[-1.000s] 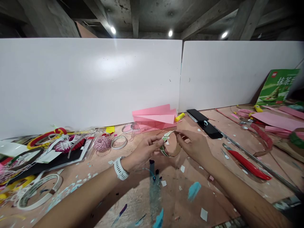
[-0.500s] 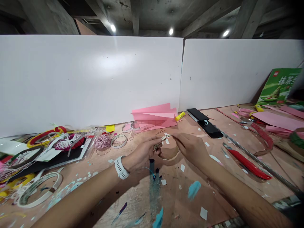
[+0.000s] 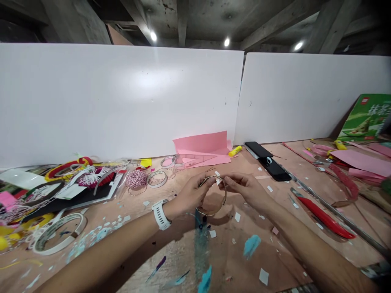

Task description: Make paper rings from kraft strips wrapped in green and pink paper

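Observation:
Between both hands, above the middle of the table, is a thin brown cardboard-like ring [image 3: 225,196], tilted so its opening shows. My left hand [image 3: 195,191], with a white watch [image 3: 161,215] on the wrist, is closed on the ring's left side, thumb along the top edge. My right hand [image 3: 241,186] pinches the upper right of the same ring between thumb and fingers. Part of the rim is hidden behind the fingers. Small white paper scraps [image 3: 237,217] lie on the tabletop just below.
A red utility knife [image 3: 325,215] and a long metal ruler [image 3: 332,209] lie right, near black phones [image 3: 273,167]. Pink paper [image 3: 204,144] and a yellow glue stick [image 3: 235,151] stand at the white partition [image 3: 122,101]. Left are a twine ball [image 3: 136,178] and tape rings [image 3: 61,234].
The ring has turned and tilted up, showing more of its opening. My right hand's fingers have shifted on its rim. The view has swung slightly left.

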A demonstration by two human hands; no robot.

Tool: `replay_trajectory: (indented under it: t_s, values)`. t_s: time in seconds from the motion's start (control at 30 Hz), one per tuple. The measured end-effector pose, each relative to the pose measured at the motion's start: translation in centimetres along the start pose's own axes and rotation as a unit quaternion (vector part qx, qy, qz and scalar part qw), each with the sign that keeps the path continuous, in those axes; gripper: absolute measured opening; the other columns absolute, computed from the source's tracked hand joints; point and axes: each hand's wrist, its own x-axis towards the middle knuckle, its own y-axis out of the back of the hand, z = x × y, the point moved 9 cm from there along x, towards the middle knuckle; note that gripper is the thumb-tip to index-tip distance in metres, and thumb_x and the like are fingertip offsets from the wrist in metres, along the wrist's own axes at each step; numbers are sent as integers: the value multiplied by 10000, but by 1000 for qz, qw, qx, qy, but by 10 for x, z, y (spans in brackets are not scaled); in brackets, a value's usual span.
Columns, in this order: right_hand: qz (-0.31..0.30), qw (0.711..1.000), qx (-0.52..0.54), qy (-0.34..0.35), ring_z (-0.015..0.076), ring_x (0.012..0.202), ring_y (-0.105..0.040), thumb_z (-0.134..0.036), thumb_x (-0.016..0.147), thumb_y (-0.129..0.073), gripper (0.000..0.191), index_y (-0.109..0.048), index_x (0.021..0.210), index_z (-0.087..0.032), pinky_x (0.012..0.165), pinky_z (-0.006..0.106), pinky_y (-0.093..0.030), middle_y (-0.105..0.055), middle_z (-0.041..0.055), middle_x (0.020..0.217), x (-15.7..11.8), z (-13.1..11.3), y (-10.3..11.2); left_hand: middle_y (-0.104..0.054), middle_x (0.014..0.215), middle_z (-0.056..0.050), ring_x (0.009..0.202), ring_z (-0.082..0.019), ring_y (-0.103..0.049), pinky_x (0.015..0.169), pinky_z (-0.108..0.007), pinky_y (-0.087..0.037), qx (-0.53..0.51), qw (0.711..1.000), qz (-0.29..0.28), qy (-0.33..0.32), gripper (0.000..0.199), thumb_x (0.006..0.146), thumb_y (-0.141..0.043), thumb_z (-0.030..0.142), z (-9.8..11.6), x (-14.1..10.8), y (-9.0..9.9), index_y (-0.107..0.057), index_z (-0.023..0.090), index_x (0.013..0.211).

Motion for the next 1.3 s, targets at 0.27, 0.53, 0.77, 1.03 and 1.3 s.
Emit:
replay_trajectory:
  t_s: [0.27,0.53,0.77,1.03,1.3]
  values:
    - [-41,983,165,-77,170,728,-656,-472,880,-739,272,-734,945,-208,776,355,-603,-661,10,755,-4,24,-20,-572,670,30,426,-74,-406,409,-188,-372,76,997,-4,-6,451,1020,-474,598,-5,1,1,-632,187,1117]
    - [-35,977,196,-82,128,615,-591,-408,854,-788,233,-711,848,-188,717,306,-582,-615,-21,683,-4,24,-21,-730,1149,-135,991,-283,-661,830,-368,-460,308,945,23,-107,358,1026,-533,322,10,-8,11,-629,237,1360]
    - [-29,975,200,-89,136,604,-588,-390,822,-805,228,-707,803,-185,673,290,-562,-620,-19,652,-4,30,-24,-737,961,-103,768,-247,-647,692,-323,-412,401,909,21,-109,305,1001,-501,189,6,-7,9,-629,214,1276]
    - [-21,974,209,-89,131,585,-558,-369,839,-782,215,-702,761,-186,631,274,-525,-608,-24,620,-3,35,-23,-709,846,-61,703,-220,-624,672,-304,-406,396,912,20,-106,325,973,-470,120,11,-9,8,-634,214,1238]
    - [-13,977,200,-68,194,929,-728,-447,921,-719,290,-774,1085,-213,918,357,-569,-787,62,974,1,32,-14,-711,773,-62,611,-195,-632,612,-287,-406,358,928,53,-84,301,1070,-427,332,14,-3,20,-681,193,1156]
